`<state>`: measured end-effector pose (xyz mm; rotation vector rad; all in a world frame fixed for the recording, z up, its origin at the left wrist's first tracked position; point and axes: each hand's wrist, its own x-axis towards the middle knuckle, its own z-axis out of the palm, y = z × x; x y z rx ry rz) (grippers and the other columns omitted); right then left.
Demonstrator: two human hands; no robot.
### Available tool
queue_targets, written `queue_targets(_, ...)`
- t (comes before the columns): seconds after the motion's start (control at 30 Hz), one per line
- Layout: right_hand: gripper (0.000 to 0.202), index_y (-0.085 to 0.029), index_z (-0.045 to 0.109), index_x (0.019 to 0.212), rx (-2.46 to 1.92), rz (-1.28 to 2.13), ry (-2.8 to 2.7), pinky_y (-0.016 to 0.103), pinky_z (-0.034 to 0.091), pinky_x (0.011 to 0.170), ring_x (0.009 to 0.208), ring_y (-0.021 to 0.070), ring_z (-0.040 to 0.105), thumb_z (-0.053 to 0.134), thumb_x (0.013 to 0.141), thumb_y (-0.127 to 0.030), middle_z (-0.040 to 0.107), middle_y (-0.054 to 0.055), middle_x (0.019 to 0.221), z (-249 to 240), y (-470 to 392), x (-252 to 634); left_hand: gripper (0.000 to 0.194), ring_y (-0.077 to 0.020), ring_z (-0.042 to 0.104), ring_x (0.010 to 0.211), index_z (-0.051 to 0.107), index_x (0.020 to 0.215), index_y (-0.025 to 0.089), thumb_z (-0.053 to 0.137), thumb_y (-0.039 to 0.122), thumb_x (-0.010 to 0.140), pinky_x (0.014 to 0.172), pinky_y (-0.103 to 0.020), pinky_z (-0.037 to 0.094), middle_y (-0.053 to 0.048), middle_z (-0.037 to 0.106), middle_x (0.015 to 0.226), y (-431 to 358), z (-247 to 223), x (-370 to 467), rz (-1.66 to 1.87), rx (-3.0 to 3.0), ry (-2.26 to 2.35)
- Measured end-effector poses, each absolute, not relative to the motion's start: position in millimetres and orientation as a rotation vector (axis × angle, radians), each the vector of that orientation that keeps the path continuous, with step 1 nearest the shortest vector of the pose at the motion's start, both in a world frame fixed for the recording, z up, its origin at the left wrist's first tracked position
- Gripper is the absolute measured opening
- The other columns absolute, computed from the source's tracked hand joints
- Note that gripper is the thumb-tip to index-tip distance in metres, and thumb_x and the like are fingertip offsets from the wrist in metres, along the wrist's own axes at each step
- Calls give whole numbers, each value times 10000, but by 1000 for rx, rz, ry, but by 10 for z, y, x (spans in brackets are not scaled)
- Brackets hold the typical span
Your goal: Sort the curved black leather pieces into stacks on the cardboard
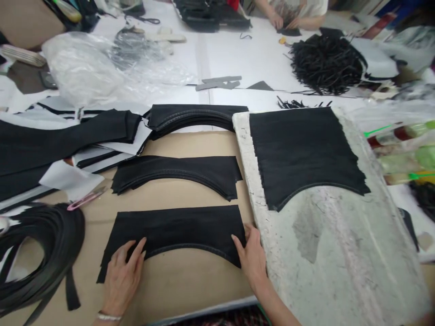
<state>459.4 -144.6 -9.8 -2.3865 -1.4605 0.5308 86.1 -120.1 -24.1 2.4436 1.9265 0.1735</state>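
A black fabric piece (pixel 180 226) with a curved lower edge lies on the brown board (pixel 190 280) nearest me. My left hand (pixel 124 274) rests on its left end, fingers apart. At its right end is my right hand (pixel 250 253), thumb and fingers spread on the fabric's edge. Behind it lie a stack of similar curved pieces (pixel 180 170) and, farther back, another stack (pixel 200 113). More black pieces (pixel 306 149) lie overlapped on the pale, stained board (pixel 333 262) to the right, their lowest edge curved.
A coil of black strips (pixel 57 253) and pink snips (pixel 86 199) are at the left, below black and white pieces (pixel 68 136). Clear plastic (pixel 84 63) lies behind. Cut black strips (pixel 326 63) are heaped back right, near another person's hands (pixel 285 21). Bottles (pixel 401 136) lie far right.
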Motion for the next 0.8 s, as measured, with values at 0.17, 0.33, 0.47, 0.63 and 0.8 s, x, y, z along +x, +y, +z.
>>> queue_targets(0.17, 275, -236, 540, 1179, -2134, 301, -1967, 389, 409, 825, 973, 236, 533, 443, 929, -297, 563, 96, 1089, -70, -1434, 4547, 344, -249, 516, 1010, 588, 1213, 224, 493, 254, 884, 858, -407, 471, -116, 552, 1119, -1196, -216, 911, 92, 2492, 1985)
queue_targets(0.33, 256, -241, 575, 1148, -2008, 481, -2128, 393, 419, 826, 963, 232, 544, 456, 926, -288, 585, 85, 1060, -138, -1459, 4536, 346, -247, 536, 1017, 581, 1215, 272, 499, 252, 880, 823, -393, 481, -104, 564, 1118, -1194, -174, 914, 72, 2446, 2007)
queue_targets(0.47, 216, -256, 570, 1094, -1948, 602, -2023, 394, 438, 837, 987, 229, 546, 444, 933, -326, 577, 72, 1060, -46, -1287, 4555, 310, -220, 565, 976, 584, 1181, 277, 491, 257, 886, 795, -366, 490, -79, 583, 1072, -1089, -118, 924, 256, 2328, 2038)
queue_targets(0.63, 333, -214, 477, 1244, -2014, 540, -1901, 379, 461, 874, 999, 221, 557, 341, 963, -330, 541, 107, 1127, 108, -469, 4583, 230, -197, 575, 943, 613, 1079, 224, 486, 245, 888, 809, -357, 500, -73, 590, 1049, -604, 37, 1222, 568, 2180, 2013)
queue_targets(0.8, 408, -147, 483, 1265, -2091, 347, -2151, 397, 461, 855, 1027, 268, 543, 450, 919, -360, 552, 139, 1118, 187, 313, 4637, 234, -177, 571, 972, 619, 1025, 219, 431, 161, 898, 863, -338, 507, -61, 610, 1028, -85, 167, 1812, 726, 2160, 1723)
